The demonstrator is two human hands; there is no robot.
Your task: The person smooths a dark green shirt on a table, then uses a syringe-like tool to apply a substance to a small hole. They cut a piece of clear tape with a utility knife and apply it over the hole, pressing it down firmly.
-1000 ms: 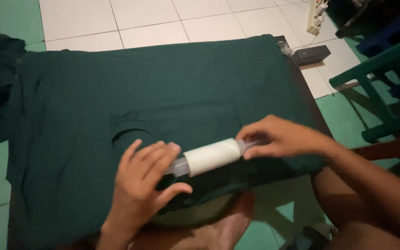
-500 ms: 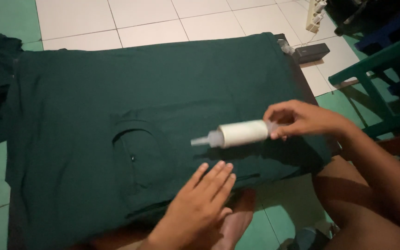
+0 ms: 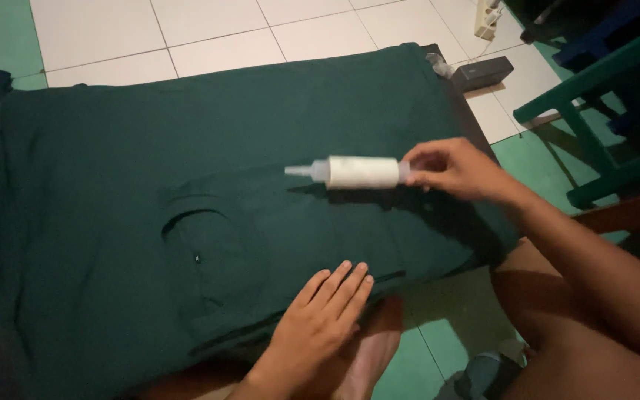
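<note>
Here a dark green garment (image 3: 187,185) lies spread over a low counter (image 3: 475,126) on a floor of white and green tiles (image 3: 209,37). The right hand (image 3: 453,169) closes its fingers (image 3: 420,159) around one end of a white lint roller (image 3: 357,172), held just above the cloth. The left hand (image 3: 320,318) rests flat, fingers open, on the garment's near edge. A green chair (image 3: 601,96) stands to the right.
</note>
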